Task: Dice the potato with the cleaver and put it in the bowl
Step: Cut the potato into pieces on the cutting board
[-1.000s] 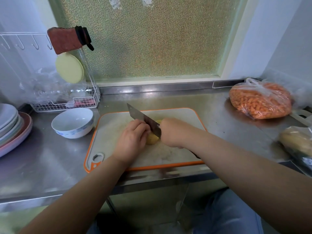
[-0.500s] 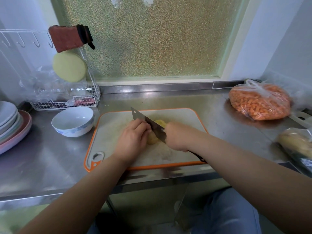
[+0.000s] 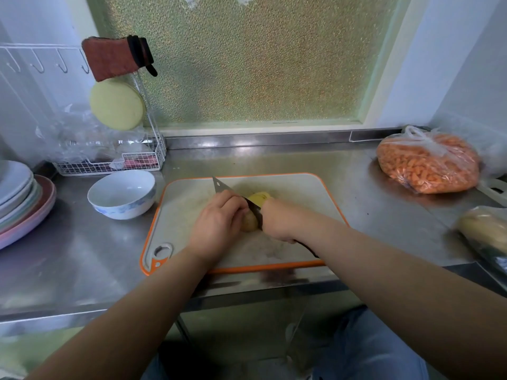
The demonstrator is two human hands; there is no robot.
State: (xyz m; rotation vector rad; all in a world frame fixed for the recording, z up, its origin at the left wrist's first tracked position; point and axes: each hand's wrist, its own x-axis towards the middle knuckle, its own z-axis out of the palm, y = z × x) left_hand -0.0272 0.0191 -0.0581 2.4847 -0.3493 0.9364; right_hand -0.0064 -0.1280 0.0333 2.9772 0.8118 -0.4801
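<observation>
Head view: one potato (image 3: 250,221); one cleaver (image 3: 238,199); one bowl (image 3: 122,198)

Both bare forearms reach forward and converge. The left hand (image 3: 219,220) lies palm down, fingers curled under, knuckles toward the right hand. The right hand (image 3: 277,220) is closed in a fist just beside it, wrist angled inward, knuckles facing the left hand's fingertips.

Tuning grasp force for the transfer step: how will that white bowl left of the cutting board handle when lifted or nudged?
The bowl looks like glazed ceramic, so probably rigid, fairly heavy for its size and breakable if knocked. It looks empty and stands upright on a narrow foot on the smooth steel counter, so a push would likely slide it rather than tip it. The glossy rim may be slippery.
</observation>
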